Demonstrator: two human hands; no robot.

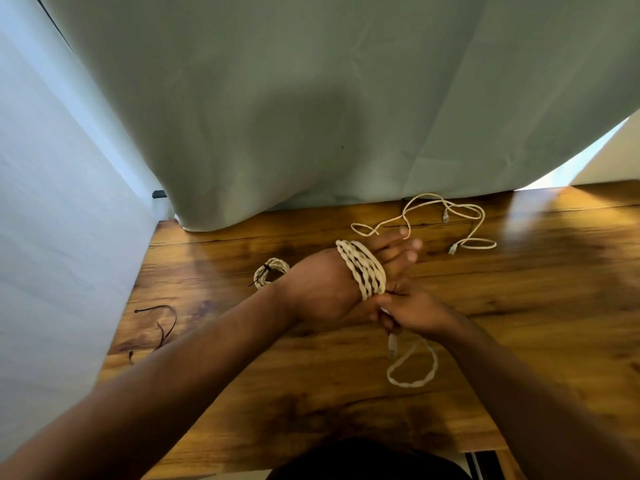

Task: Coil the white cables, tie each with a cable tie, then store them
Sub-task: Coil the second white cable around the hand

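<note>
A white braided cable (362, 270) is wound in several turns around my left hand (322, 289), whose fingers point straight out to the right. My right hand (412, 311) pinches the same cable just under the coil. Its loose tail loops on the table (414, 367), with a plug hanging below my right hand. A finished small coil (270, 271), bound with a black cable tie, lies left of my left wrist. Another loose white cable (446, 216) sprawls at the back of the table.
Black cable ties (161, 325) lie near the left edge of the wooden table (311, 393). A grey-green cloth (311, 116) hangs behind the table's far edge, and a white wall stands on the left.
</note>
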